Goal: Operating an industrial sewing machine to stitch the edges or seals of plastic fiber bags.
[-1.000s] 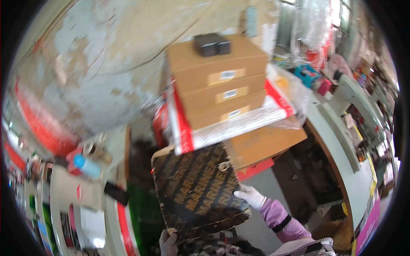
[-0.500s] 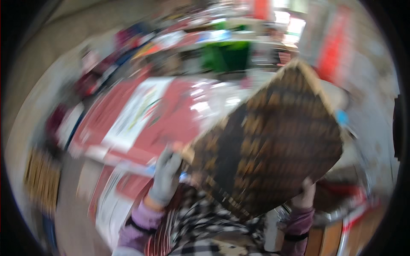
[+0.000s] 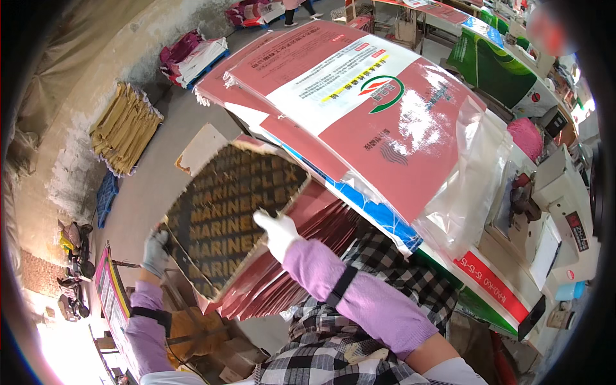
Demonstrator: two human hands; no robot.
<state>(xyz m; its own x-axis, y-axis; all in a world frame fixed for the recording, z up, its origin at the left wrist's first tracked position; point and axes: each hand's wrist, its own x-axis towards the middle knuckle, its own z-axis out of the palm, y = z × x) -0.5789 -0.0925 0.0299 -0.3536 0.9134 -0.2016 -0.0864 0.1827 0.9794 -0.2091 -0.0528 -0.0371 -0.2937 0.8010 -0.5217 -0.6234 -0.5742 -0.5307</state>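
A dark plywood board (image 3: 240,205) with rows of brown lettering and a worn pale edge is held tilted between my two gloved hands. At its left edge, my left hand (image 3: 156,251) is closed round the rim, its fingers partly hidden. My right hand (image 3: 277,234) grips the opposite edge, with the thumb over the face. Below and beside the board hangs a folded stack of red bags (image 3: 273,276); whether the board touches it I cannot tell.
A pile of red and white printed bags (image 3: 385,154) with clear plastic liners covers the table ahead. On the right stands a pale sewing machine (image 3: 561,186). Tan folded sacks (image 3: 125,128) lie on the floor by the wall. A person's legs (image 3: 300,11) show at the back.
The board has moved from my right side to my left, over the red stack, still in both hands. My view has swung left, and the blur is mostly gone.
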